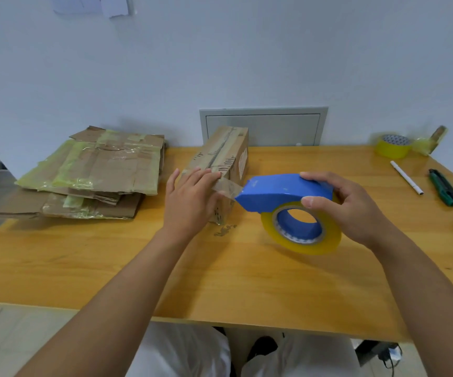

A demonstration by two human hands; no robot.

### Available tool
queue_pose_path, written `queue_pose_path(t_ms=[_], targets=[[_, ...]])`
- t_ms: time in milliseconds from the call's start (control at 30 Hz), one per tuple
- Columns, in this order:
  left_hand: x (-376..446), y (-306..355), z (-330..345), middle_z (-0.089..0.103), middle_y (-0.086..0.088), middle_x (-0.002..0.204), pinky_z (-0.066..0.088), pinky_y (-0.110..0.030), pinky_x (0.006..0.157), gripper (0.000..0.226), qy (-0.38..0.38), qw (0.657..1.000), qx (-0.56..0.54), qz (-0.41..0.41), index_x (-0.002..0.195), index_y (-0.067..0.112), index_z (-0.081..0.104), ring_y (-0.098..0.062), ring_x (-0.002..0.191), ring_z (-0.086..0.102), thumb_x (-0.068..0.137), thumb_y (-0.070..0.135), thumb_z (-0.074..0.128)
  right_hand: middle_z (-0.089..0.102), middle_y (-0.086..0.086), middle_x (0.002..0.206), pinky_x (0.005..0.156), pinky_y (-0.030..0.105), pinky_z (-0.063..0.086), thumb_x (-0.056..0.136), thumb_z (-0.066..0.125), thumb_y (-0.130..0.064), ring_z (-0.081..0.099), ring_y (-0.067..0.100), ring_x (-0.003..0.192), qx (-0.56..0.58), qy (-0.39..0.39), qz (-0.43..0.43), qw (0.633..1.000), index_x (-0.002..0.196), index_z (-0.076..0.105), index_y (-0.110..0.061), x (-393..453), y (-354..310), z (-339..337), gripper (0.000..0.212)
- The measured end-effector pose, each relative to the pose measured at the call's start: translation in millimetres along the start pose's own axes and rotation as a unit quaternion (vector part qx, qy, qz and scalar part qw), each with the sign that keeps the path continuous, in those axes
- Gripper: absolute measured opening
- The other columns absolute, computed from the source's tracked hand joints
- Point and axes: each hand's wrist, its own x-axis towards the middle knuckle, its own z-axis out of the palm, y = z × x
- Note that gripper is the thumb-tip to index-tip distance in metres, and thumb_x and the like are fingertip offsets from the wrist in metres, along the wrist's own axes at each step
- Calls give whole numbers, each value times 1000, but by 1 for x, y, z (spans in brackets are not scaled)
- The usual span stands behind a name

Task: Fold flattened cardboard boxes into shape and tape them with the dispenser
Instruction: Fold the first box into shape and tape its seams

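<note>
A folded brown cardboard box (226, 153) stands on the wooden table (220, 281), its long side running away from me. My left hand (190, 202) lies with straight fingers on the box's near top edge, pressing down the end of a clear tape strip (226, 189). That strip stretches right to a blue tape dispenser (279, 193) carrying a yellowish tape roll (301, 229). My right hand (347, 205) grips the dispenser from the right, fingers over its top and thumb on the roll, holding it above the table.
A pile of flattened, tape-covered cardboard boxes (95, 172) lies at the left. At the far right are a spare yellow tape roll (392, 145), a white pen (406, 177) and a green utility knife (444, 190). A grey wall panel (274, 126) sits behind the box.
</note>
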Motion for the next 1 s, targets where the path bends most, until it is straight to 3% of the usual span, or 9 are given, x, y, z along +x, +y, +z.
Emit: queue_pose_path(t_ms=[67,200,267,367,500,633,1000], targets=[[1,4,-1,64,6,130,19,-42,116,47,-9,1000,-4,-4,126,29,64,-17,128,53,91,51,42,58,-34,110,83,18,43,74,67,-52,57,-5,104,-17,-4,4,1000,114,62,-54,-6,0,-5,40],[4,7,-6,63,5,132,19,-41,118,48,-33,999,-26,15,128,27,62,-17,128,51,87,46,48,57,-34,114,80,9,40,72,67,-55,53,-11,106,-72,-18,-5,997,112,61,-53,1,-11,4,41],[6,8,-16,61,3,133,21,-39,117,57,-57,997,-54,16,131,25,61,-16,126,49,81,45,40,58,-29,117,83,13,42,75,68,-56,55,-5,108,-102,-34,-14,994,114,61,-50,12,-17,12,41],[10,9,-27,62,0,130,31,-36,104,68,-92,991,-95,-5,131,23,62,-18,116,47,79,49,28,59,-21,115,81,19,43,82,69,-52,57,3,104,-138,-57,-16,989,118,62,-43,26,-22,22,38],[19,16,-22,66,1,109,32,-35,97,48,-71,995,-38,-58,113,25,69,-21,107,54,91,63,48,61,-20,112,78,22,44,78,62,-57,58,4,100,-150,-66,-18,986,114,62,-44,36,-30,33,38],[21,22,-12,64,-1,105,32,-34,95,29,-61,997,4,-48,111,25,65,-23,104,55,94,47,58,62,-12,113,84,24,45,89,68,-42,58,10,99,-158,-58,-19,986,114,64,-37,41,-36,38,26],[24,18,-11,63,0,105,33,-35,93,27,-55,997,-18,-56,110,25,65,-22,103,54,93,45,61,63,-8,111,86,30,47,88,67,-43,58,14,98,-166,-43,-3,985,108,64,-38,42,-51,48,20]])
